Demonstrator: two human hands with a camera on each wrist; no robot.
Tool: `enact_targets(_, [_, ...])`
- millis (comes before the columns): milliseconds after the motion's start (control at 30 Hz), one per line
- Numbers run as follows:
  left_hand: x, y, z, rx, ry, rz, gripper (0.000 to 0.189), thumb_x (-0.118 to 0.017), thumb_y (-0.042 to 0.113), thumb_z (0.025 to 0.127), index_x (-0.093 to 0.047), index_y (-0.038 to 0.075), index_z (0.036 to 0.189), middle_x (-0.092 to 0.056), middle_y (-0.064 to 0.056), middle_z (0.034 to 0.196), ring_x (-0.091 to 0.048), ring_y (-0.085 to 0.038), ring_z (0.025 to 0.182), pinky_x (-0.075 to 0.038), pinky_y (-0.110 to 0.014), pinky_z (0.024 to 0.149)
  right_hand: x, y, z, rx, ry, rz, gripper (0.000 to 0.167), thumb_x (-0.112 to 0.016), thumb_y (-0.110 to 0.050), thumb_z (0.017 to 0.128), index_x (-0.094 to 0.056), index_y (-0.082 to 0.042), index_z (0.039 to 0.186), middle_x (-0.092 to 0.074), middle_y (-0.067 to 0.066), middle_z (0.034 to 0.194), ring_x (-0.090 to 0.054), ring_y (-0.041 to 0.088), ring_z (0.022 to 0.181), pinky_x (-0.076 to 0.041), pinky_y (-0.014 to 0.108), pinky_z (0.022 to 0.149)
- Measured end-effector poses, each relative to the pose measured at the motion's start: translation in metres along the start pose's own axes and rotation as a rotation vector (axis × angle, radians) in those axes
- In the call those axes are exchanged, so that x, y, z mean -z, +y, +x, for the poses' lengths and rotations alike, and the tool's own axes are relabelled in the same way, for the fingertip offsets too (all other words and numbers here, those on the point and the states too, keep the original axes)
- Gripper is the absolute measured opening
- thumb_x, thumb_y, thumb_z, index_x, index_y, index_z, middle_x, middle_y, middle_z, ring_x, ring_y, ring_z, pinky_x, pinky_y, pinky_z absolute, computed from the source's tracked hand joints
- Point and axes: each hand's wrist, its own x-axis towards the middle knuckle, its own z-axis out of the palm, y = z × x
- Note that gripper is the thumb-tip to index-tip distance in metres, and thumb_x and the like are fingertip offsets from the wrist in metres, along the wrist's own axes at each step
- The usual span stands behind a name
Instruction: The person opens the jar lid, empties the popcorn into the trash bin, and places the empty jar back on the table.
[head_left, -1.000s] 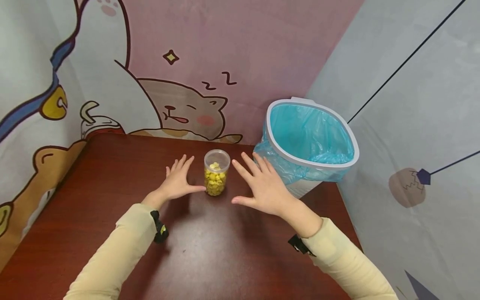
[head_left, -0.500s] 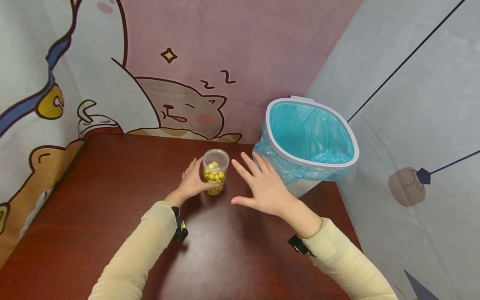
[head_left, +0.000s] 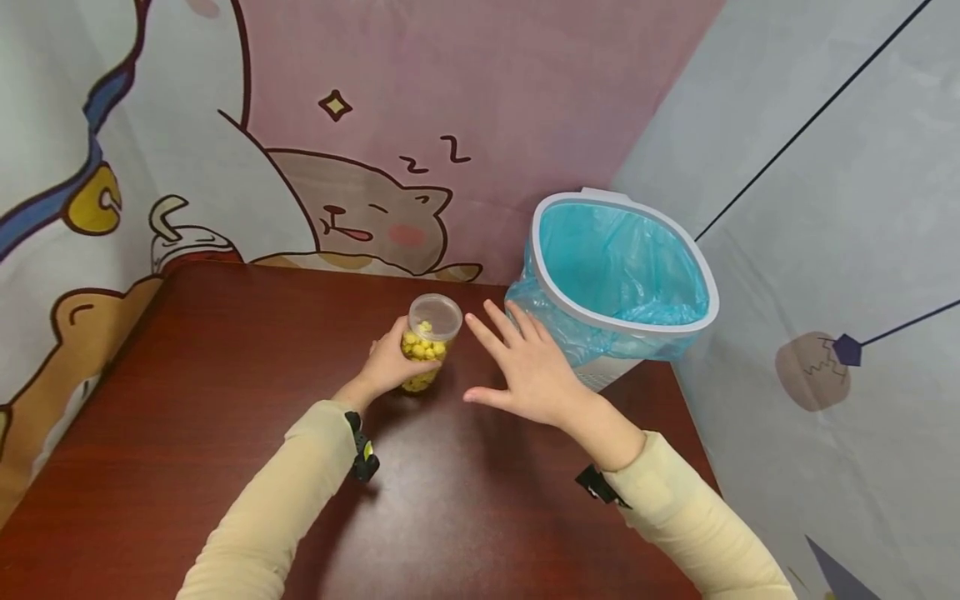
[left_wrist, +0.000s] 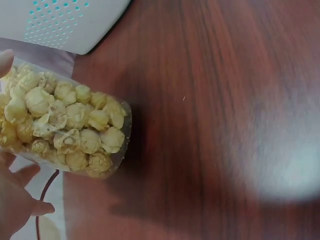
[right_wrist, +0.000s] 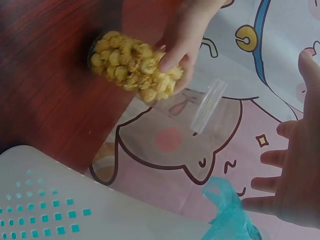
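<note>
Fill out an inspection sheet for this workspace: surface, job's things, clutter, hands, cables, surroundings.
Surface: reddish-brown wood-grain table, shiny, with a bright reflection.
Job's things: clear cylindrical plastic jar of yellow popcorn, tilted, base contact unclear; white perforated plastic bin with blue plastic liner, right of the jar in the head view.
Clutter: nothing seen.
Hands: left hand grips the jar; right hand spread, holding nothing.
Cables: nothing seen.
Surroundings: pink and grey cartoon-printed backdrop.
</note>
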Motion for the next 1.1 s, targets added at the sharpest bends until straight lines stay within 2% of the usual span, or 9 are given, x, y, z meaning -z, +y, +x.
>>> enact_targets(100, [0.009, 0.002, -0.004, -0.005, -0.025, 0.012, 0.082, -0.08, 0.037, 0.07, -0.035, 0.017, 0.136, -0.056, -0.007, 0.125, -0.055, -0.027, 0.111, -0.037, -0.051, 0.098, 0.0, 0.0, 0.001, -0.003, 0.0, 0.003, 0.1, -0.011, -0.085, 0.073, -0.02, -0.021, 0.15, -0.021, 0.012, 0.155, -0.022, 0.04, 0.14, -0.026, 0.057, 0.109])
enact_targets(200, [0.02, 0.007, -0.008, -0.035, -0.043, 0.028, 0.079, -0.081, 0.036, 0.069, -0.038, 0.018, 0.134, -0.057, -0.006, 0.122, -0.056, -0.026, 0.11, -0.036, -0.054, 0.099, 0.0, 0.001, 0.002, 0.006, 0.01, 0.012, 0.098, -0.014, -0.084, 0.074, -0.019, -0.021, 0.15, -0.021, 0.012, 0.155, -0.023, 0.04, 0.139, -0.027, 0.057, 0.108])
enact_targets(333, [0.036, 0.011, -0.014, -0.113, -0.054, 0.065, 0.079, -0.082, 0.034, 0.067, -0.041, 0.014, 0.132, -0.055, -0.008, 0.123, -0.053, -0.027, 0.113, -0.022, -0.065, 0.104, 0.0, 0.001, 0.005, 0.017, 0.039, 0.047, 0.092, -0.037, -0.077, 0.08, -0.02, -0.019, 0.15, -0.024, 0.014, 0.153, -0.026, 0.039, 0.138, -0.029, 0.056, 0.107])
enact_targets(433, [0.046, 0.014, -0.018, -0.146, -0.061, 0.096, 0.08, -0.082, 0.035, 0.066, -0.042, 0.014, 0.132, -0.054, -0.008, 0.123, -0.053, -0.026, 0.112, -0.029, -0.061, 0.102, 0.0, 0.001, 0.008, 0.005, 0.044, 0.11, 0.091, -0.056, -0.064, 0.08, -0.021, -0.017, 0.15, -0.026, 0.014, 0.152, -0.027, 0.038, 0.137, -0.03, 0.054, 0.107])
enact_targets(567, [0.057, 0.019, -0.024, -0.167, -0.064, 0.153, 0.08, -0.083, 0.035, 0.065, -0.043, 0.014, 0.131, -0.053, -0.008, 0.123, -0.053, -0.025, 0.109, -0.04, -0.05, 0.094, 0.0, 0.001, 0.014, -0.044, 0.033, 0.252, 0.094, -0.065, -0.055, 0.079, -0.019, -0.015, 0.15, -0.025, 0.012, 0.152, -0.027, 0.032, 0.138, -0.033, 0.051, 0.107])
enact_targets(767, [0.069, 0.025, -0.029, -0.186, -0.075, 0.236, 0.085, -0.082, 0.037, 0.064, -0.041, 0.014, 0.134, -0.054, -0.008, 0.125, -0.054, -0.024, 0.108, -0.04, -0.049, 0.093, -0.003, 0.002, 0.025, -0.101, 0.033, 0.467, 0.096, -0.069, -0.049, 0.078, -0.016, -0.016, 0.15, -0.026, 0.008, 0.152, -0.025, 0.027, 0.139, -0.031, 0.05, 0.109])
enact_targets(933, [0.071, 0.03, -0.027, -0.183, -0.077, 0.314, 0.091, -0.08, 0.045, 0.062, -0.037, 0.015, 0.136, -0.058, -0.007, 0.12, -0.058, -0.024, 0.104, -0.04, -0.05, 0.093, -0.01, 0.004, 0.038, -0.179, -0.023, 0.671, 0.095, -0.07, -0.045, 0.08, -0.012, -0.021, 0.151, -0.025, 0.009, 0.151, -0.032, 0.027, 0.136, -0.035, 0.047, 0.107])
enact_targets(1100, [0.069, 0.038, -0.026, -0.152, -0.097, 0.361, 0.086, -0.079, 0.05, 0.062, -0.038, 0.016, 0.13, -0.063, -0.005, 0.109, -0.06, -0.025, 0.096, -0.039, -0.05, 0.094, -0.017, 0.002, 0.053, -0.268, -0.077, 0.865, 0.088, -0.069, -0.036, 0.083, -0.013, -0.022, 0.15, -0.029, 0.01, 0.147, -0.042, 0.027, 0.128, -0.043, 0.043, 0.1])
